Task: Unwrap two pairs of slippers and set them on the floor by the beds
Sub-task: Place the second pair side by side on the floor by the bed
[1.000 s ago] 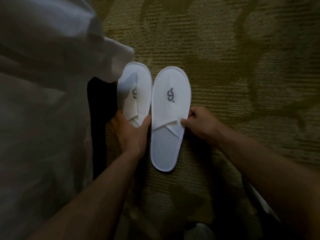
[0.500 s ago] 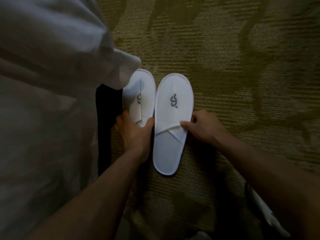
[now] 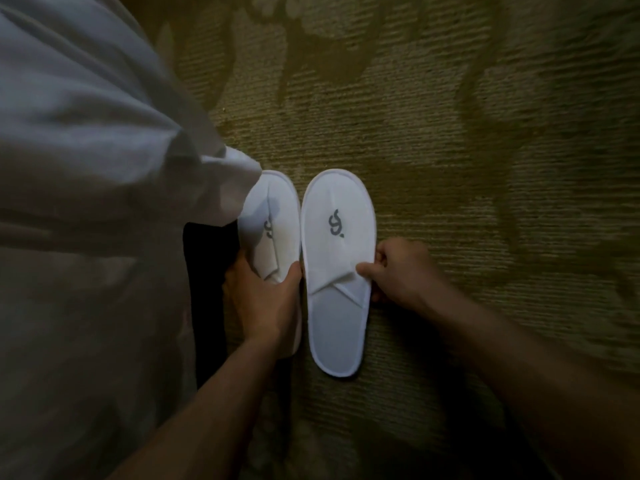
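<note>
A dim room with an olive-green patterned carpet (image 3: 450, 150) seen from above. At nine o'clock, white rumpled bed linen (image 3: 86, 168) fills the left side, one corner hanging over the toe of the nearer slipper. Just right of it, a black strip of bed base (image 3: 204, 289) runs down to the floor. At the centre lie two white cloth slippers, each with a grey logo, flat on the carpet side by side, toes towards twelve o'clock. The left hand (image 3: 266, 299) grips the left slipper (image 3: 277, 223) across its middle, fingers and thumb curled round its edges. The right slipper (image 3: 337, 271) is just beside it. At three o'clock, the right hand (image 3: 398, 275) pinches the right slipper's strap edge.
</note>
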Demonstrator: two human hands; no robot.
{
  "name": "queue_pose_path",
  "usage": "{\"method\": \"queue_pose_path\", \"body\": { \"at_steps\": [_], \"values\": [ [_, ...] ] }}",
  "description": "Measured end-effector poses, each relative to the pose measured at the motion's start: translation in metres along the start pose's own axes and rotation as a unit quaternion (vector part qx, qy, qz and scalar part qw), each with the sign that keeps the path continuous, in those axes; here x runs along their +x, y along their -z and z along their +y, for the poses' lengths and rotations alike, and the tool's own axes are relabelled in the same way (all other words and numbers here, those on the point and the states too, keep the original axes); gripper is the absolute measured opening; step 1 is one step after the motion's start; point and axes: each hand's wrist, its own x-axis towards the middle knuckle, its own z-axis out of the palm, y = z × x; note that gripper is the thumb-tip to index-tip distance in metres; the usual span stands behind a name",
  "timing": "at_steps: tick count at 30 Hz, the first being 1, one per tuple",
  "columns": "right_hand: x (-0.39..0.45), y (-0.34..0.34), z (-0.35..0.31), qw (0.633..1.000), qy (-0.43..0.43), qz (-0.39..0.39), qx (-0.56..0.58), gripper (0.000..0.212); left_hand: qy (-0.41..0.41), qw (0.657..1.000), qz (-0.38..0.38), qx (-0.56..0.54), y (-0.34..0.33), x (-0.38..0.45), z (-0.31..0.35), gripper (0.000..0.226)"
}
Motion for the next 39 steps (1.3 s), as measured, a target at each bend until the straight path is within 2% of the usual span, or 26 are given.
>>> {"method": "queue_pose_path", "body": {
  "at_steps": [5,9,26,33,39],
  "values": [
    [0.003,-0.002,0.000,1.000,0.006,0.012,0.010,0.032,-0.008,1.000,0.003,0.006,-0.001,0.002,0.000,0.090],
    [0.007,0.003,0.003,1.000,0.019,0.025,0.003,0.023,-0.012,1.000,0.012,0.010,-0.003,-0.001,0.000,0.088],
    [0.017,0.001,0.002,0.999,0.028,0.034,-0.010,0.035,-0.043,0.999,-0.020,-0.018,-0.003,0.011,0.018,0.093],
    [0.012,0.002,0.002,0.993,0.066,0.079,-0.060,0.036,-0.047,0.999,-0.027,0.007,-0.001,0.012,0.018,0.090],
    [0.012,0.006,0.002,0.990,0.073,0.075,-0.094,0.035,-0.052,0.998,-0.034,0.024,0.000,0.013,0.019,0.089]
  ]
}}
